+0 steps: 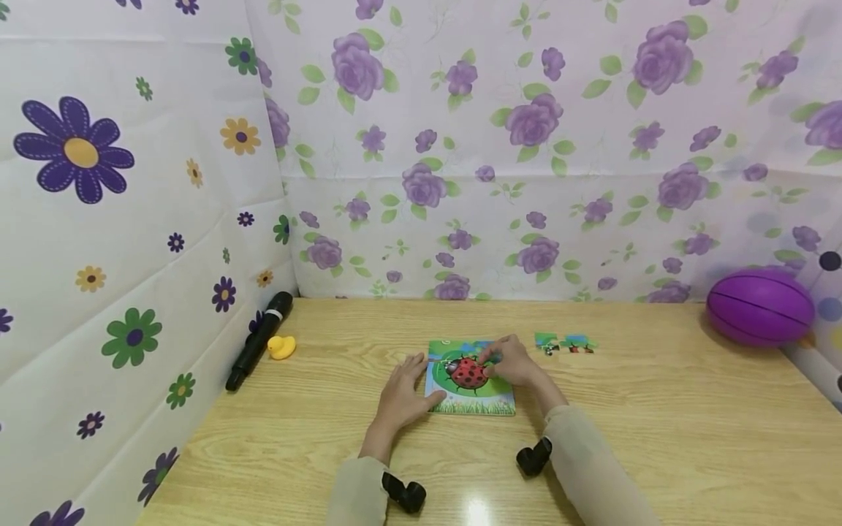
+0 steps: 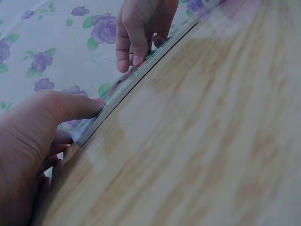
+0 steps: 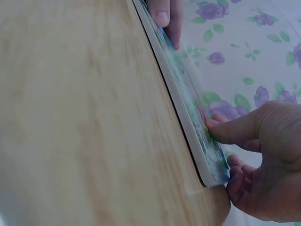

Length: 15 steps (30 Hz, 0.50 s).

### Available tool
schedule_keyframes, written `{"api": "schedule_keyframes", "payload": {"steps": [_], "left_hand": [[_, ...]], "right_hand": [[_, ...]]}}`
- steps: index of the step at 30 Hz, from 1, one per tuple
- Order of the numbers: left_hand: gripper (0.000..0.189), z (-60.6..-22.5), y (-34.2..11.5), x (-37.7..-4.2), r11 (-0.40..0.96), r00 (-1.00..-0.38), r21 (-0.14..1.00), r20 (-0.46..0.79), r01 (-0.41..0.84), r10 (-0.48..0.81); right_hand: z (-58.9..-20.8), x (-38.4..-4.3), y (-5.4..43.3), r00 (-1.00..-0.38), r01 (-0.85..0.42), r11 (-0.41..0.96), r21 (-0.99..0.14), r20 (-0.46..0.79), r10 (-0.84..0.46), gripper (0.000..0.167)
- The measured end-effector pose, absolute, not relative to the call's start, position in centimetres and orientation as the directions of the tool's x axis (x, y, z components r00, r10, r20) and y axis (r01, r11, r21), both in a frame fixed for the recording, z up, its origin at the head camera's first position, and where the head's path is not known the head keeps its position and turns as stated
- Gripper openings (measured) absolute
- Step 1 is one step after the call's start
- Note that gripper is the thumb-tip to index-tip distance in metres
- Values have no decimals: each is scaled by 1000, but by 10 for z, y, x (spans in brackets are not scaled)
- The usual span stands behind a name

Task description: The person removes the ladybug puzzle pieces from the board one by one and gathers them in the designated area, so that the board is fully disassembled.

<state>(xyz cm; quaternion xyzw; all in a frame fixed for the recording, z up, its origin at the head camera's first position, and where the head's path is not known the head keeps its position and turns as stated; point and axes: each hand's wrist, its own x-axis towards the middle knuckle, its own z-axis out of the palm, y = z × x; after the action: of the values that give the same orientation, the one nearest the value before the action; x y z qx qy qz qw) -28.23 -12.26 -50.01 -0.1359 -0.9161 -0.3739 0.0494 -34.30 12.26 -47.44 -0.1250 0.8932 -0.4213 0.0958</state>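
Note:
A jigsaw puzzle board point(image 1: 473, 406) with a red ladybug picture lies flat on the wooden table. My left hand point(image 1: 403, 396) holds its left side, thumb on the top face near the front corner and fingers along the left edge. My right hand point(image 1: 516, 364) is over the right part of the ladybug, pinching a puzzle piece against the board between thumb and fingertips. The fingers mostly hide that piece. In the right wrist view the right hand point(image 3: 265, 155) touches the board point(image 3: 188, 113) near its corner. Loose puzzle pieces point(image 1: 579, 343) lie beyond the right hand.
A black microphone point(image 1: 258, 343) leans by the left wall, with a yellow rubber duck point(image 1: 281, 348) beside it. At the table's far right sits a purple ball point(image 1: 760, 307). Flower-printed cloth point(image 1: 421, 146) covers the walls behind and to the side.

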Motion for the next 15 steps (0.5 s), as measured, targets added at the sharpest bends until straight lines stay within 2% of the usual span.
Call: {"api": "schedule_keyframes", "payload": {"steps": [3, 10, 15], "left_hand": [[75, -499, -122, -282, 680, -958, 674, 196, 288, 211], [75, -499, -122, -282, 680, -958, 674, 195, 287, 210], [75, -500, -122, -281, 686, -958, 669, 192, 285, 211]], "right_hand": [[-476, -344, 121, -957, -133, 622, -772, -62, -282, 18], [-475, -342, 125, -958, -106, 614, -782, -85, -274, 41], [-478, -343, 125, -962, -89, 614, -785, -91, -256, 43]]}}
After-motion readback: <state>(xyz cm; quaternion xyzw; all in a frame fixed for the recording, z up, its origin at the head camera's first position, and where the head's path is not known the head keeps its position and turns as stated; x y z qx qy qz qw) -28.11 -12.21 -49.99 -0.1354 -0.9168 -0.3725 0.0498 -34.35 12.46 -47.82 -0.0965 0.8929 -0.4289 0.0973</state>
